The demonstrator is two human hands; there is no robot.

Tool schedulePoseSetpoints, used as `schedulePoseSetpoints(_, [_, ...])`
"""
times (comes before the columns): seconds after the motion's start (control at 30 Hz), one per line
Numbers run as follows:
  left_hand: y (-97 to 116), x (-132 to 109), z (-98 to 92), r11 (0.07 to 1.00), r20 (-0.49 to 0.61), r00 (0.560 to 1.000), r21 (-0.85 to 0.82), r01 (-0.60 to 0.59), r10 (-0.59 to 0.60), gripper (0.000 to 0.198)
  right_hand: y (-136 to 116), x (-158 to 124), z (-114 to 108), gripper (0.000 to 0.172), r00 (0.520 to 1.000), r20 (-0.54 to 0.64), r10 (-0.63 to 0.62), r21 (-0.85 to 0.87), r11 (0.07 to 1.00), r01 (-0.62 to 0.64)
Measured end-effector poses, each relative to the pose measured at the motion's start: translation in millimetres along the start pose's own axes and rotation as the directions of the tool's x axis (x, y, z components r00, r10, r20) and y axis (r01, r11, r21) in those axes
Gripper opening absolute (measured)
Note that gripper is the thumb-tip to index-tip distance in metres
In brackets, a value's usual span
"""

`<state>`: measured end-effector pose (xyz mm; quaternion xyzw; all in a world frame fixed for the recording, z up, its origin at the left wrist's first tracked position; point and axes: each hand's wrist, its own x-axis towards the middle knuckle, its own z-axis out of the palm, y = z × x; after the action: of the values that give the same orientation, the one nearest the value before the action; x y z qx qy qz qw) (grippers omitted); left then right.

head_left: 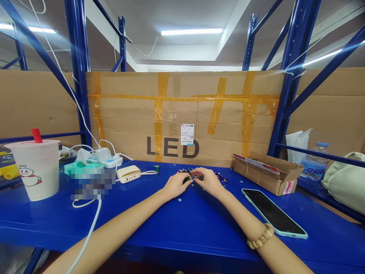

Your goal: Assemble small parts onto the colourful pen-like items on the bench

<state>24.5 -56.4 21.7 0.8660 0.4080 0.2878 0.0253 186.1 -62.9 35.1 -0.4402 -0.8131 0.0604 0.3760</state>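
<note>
Two bare hands, the left hand and the right hand, were held fingertip to fingertip, a small dark-green part apparently pinched between them above the blue workbench.

The left forearm and right forearm are bare; toward the lower right of the frame, the right one wears a chunky bracelet of round cream-coloured beads.

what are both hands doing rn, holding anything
left hand: closed, seems to hold a small dark green part
right hand: fingers curled just beside it, cannot tell if it holds anything
</note>
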Motion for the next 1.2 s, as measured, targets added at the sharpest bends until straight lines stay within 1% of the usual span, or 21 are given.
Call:
schedulePoseSetpoints(0.17, [-1, 0, 1.4, 1.000, 0.003, 1.000, 0.006, -0.003, 0.003, 0.025, -1, 0, 0, 0.028, 0.999, 0.037, -0.033, 0.028, 0.999, 0.032])
schedulePoseSetpoints(0.43, [-1, 0, 0.8, 1.000, -0.001, 1.000, 0.005, 0.012, -0.012, 0.024, 2, 0, 1, 0.030, 0.997, 0.038, -0.060, 0.010, 0.998, 0.060])
schedulePoseSetpoints(0.5, [-1, 0, 0.6, 1.000, 0.000, 1.000, 0.005, 0.010, -0.010, 0.024, 1, 0, 1, 0.030, 0.998, 0.051, -0.037, -0.022, 0.999, 0.038])
schedulePoseSetpoints(0.67, [-1, 0, 0.9, 1.000, -0.003, 1.000, 0.001, 0.001, -0.001, 0.025, -3, -2, -2, 0.027, 0.995, 0.062, 0.078, -0.180, 0.981, -0.065])
schedulePoseSetpoints(0.83, [-1, 0, 0.7, 1.000, 0.002, 1.000, 0.010, 0.011, -0.011, 0.026, -6, -3, -4, 0.026, 0.994, 0.025, 0.108, -0.260, 0.961, -0.098])
schedulePoseSetpoints(0.97, [0, 0, -0.5, 1.000, 0.009, 1.000, -0.002, 0.016, -0.016, 0.027, -9, -3, -6, 0.023, 0.992, 0.021, 0.125, -0.284, 0.952, -0.113])
schedulePoseSetpoints(1.2, [0, 1, -0.7, 1.000, 0.012, 1.000, -0.004, 0.014, -0.014, 0.025, -11, -5, -6, 0.023, 0.988, 0.040, 0.152, -0.253, 0.958, -0.137])
